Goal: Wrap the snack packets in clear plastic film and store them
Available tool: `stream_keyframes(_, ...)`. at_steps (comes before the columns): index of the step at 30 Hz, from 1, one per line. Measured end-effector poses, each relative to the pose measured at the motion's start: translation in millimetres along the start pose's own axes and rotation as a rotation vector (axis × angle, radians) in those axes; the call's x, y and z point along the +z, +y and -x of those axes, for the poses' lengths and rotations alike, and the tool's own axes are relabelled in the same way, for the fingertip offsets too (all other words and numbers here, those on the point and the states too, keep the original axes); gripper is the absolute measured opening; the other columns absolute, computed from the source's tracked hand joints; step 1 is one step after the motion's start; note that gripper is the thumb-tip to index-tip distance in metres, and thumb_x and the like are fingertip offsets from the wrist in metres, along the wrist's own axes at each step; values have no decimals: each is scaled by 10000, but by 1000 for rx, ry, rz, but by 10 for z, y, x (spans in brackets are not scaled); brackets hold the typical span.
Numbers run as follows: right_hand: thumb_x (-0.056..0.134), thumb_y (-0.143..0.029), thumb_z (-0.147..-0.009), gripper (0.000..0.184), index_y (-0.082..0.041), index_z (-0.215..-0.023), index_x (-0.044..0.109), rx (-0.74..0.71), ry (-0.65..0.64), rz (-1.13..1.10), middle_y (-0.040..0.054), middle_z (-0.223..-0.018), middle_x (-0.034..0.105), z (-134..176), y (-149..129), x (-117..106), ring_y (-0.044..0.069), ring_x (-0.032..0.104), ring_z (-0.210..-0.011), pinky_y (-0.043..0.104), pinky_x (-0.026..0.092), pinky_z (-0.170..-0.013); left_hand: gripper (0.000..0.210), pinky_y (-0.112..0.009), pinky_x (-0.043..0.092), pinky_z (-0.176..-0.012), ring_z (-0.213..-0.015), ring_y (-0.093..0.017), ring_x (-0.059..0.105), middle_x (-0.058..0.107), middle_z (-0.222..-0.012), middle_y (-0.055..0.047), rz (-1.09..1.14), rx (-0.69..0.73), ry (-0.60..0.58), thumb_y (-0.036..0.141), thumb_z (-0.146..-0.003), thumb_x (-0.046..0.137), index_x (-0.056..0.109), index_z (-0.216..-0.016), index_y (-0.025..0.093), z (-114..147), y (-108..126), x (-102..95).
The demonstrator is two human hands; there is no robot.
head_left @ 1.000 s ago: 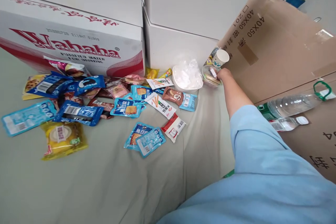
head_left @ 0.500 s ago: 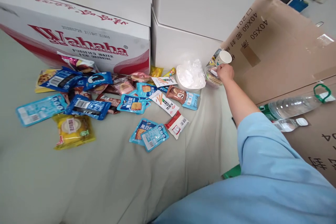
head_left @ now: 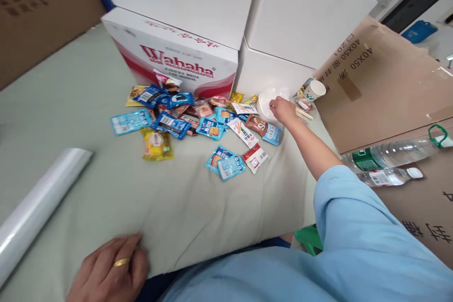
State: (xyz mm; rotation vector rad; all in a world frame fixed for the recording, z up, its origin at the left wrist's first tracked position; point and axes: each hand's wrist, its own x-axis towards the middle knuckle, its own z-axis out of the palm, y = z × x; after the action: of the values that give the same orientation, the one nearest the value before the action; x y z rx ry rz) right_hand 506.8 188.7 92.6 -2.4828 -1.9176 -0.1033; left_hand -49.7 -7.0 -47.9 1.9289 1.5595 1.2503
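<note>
My right hand [head_left: 283, 111] reaches over the white bowl [head_left: 264, 106] at the back of the cloth-covered surface. Its fingers are drawn together at the bowl; whatever they hold is hidden. Clear crumpled plastic [head_left: 283, 92] shows just behind the hand. My left hand [head_left: 111, 269] rests on the cloth near the front edge, fingers curled in, a gold ring on one finger, and nothing visible in it. Left of the bowl lies a brown snack packet [head_left: 256, 124], beside a light-blue packet [head_left: 272, 134]. A paper cup [head_left: 314, 90] stands to the right of the bowl.
Many snack packets, among them a yellow cake packet [head_left: 156, 145], spread before a Wahaha carton [head_left: 177, 63]. A plastic film roll [head_left: 42, 207] lies at left. Cardboard [head_left: 385, 89] borders the right side, with a large bottle [head_left: 392, 153] and a smaller bottle [head_left: 389, 177].
My right hand has moved left, from the paper cup and clear container to the white bowl. The view has shifted, bringing my left hand and the film roll into sight.
</note>
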Motion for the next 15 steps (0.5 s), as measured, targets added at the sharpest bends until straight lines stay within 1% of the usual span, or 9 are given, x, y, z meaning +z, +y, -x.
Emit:
stream_keyframes(2,567,-249,-964,246,-216,-1074,784,42,91,-86,125,-1162,706,86,-66,-61,266,647,-1027,340,451,-835,242,-461,518,-827,-822,-298,672,749,-847,-21,-192,179,26,238,-686,747,773,-910,329,17,-13,12)
stream_keyframes(4,565,-254,-946,229,-193,-1021,773,52,268,-319,113,-1089,717,239,-115,-177,247,642,-1001,346,464,-874,183,-420,521,-751,-802,-281,684,750,-843,-25,-248,277,46,235,-742,719,754,-908,303,-1,9,3)
stream_keyframes(6,618,-325,-908,199,-197,-985,750,54,387,-663,70,-957,709,512,-229,-283,212,626,-878,339,480,-829,127,-407,532,-755,-801,-262,688,745,-847,-25,-166,226,42,245,-797,703,739,-913,285,-39,88,-18)
stream_keyframes(7,654,-376,-882,202,-212,-965,737,63,381,-856,43,-880,687,698,-331,-308,194,604,-797,332,481,-774,105,-406,541,-774,-813,-254,691,742,-861,-25,-98,153,20,263,-831,692,735,-925,279,-62,157,-26)
stream_keyframes(8,698,-431,-845,227,-232,-950,726,80,332,-1045,17,-814,657,913,-468,-307,180,575,-724,324,472,-715,99,-403,551,-795,-832,-247,695,738,-883,-28,-12,59,-20,292,-868,678,733,-948,273,-87,249,-26)
stream_keyframes(9,747,-476,-797,261,-255,-933,720,99,242,-1217,-2,-767,631,1148,-636,-278,172,552,-674,320,462,-673,122,-400,563,-814,-858,-241,700,734,-914,-31,87,-56,-66,331,-902,663,730,-982,268,-114,362,-15)
stream_keyframes(11,840,-502,-699,316,-287,-900,726,129,26,-1468,-6,-768,647,1646,-1038,-145,186,574,-679,336,484,-673,232,-376,590,-778,-905,-232,706,719,-988,-49,361,-271,-209,444,-941,649,716,-1052,252,-179,625,51)
stream_keyframes(13,876,-501,-668,313,-294,-863,743,154,-152,-1593,7,-822,700,2115,-1450,45,214,622,-740,368,523,-733,442,-367,617,-709,-963,-243,726,693,-1157,-87,748,-537,-364,584,-944,630,635,-1232,248,-260,875,171)
stream_keyframes(15,884,-488,-680,277,-293,-832,760,136,-268,-1606,12,-827,721,2486,-1786,234,225,633,-754,380,529,-750,595,-363,620,-675,-942,-244,733,674,-1216,-115,1034,-738,-542,680,-874,685,603,-1275,248,-336,1038,303)
